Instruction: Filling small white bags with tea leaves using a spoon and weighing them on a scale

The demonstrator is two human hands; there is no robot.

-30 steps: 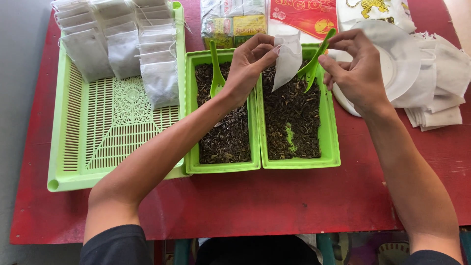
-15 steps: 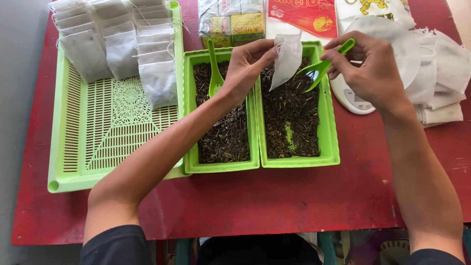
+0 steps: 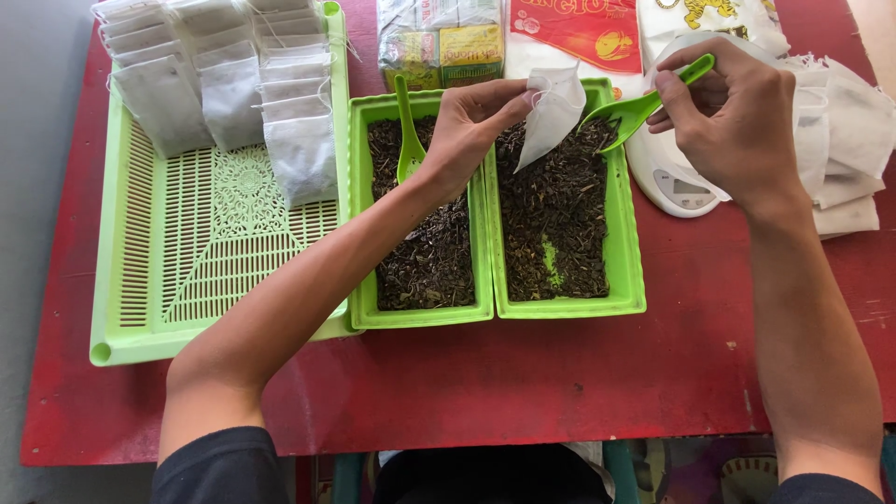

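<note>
My left hand [image 3: 471, 126] pinches a small white filter bag [image 3: 551, 117] open above the right green tray [image 3: 630, 289], which holds dark loose tea leaves. My right hand [image 3: 737, 121] grips the handle of a green plastic scoop [image 3: 635, 105], whose bowl sits just right of the bag's mouth. A second green scoop [image 3: 407, 131] lies in the left green tray [image 3: 359, 313], also filled with tea leaves, partly under my left hand.
A large slotted green basket [image 3: 215, 271] at left carries several filled white bags [image 3: 224, 84] along its far end. A white kitchen scale [image 3: 667, 182] and a pile of empty white bags [image 3: 845, 131] lie at right. Printed packets [image 3: 439, 42] sit at the back of the red table [image 3: 560, 373].
My right hand has lifted the green scoop up and to the right, out of the tea, level with the bag's mouth. My left hand keeps holding the bag in about the same place.
</note>
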